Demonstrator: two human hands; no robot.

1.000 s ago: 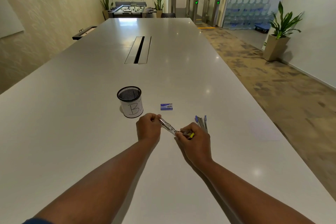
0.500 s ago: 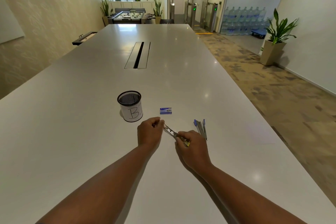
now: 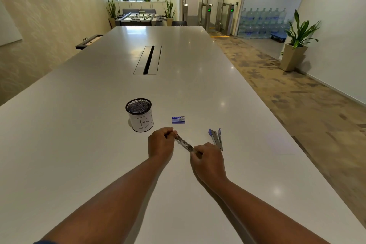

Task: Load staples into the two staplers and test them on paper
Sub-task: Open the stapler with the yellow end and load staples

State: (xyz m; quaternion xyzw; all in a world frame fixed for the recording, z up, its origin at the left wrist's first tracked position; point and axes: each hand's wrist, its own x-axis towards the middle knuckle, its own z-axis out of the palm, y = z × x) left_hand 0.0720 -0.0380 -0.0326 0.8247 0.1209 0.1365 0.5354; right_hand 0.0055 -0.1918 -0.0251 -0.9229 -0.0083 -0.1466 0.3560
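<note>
Stapler work sits at the near middle of a long white table (image 3: 99, 125), which fills most of the view and has a dark cable slot (image 3: 148, 59) along its centre line. A black mesh cup (image 3: 139, 114) wrapped in white paper marked "B" stands upright just beyond the left hand (image 3: 160, 144). The right hand (image 3: 209, 161) is close beside it, and between the two runs an opened metal stapler (image 3: 184, 143), slanting from upper left to lower right just above the table. The left hand's grip is pinched on the stapler's far end; the right hand's grip is closed on the near end, where the body is mostly hidden under the fingers, so its colour there is hard to make out. A second stapler (image 3: 215, 138), blue and grey, lies hinged open on the table just beyond the right hand, apart from it. A small blue staple box (image 3: 178, 120) lies flat between the cup and that stapler, touching neither.
</note>
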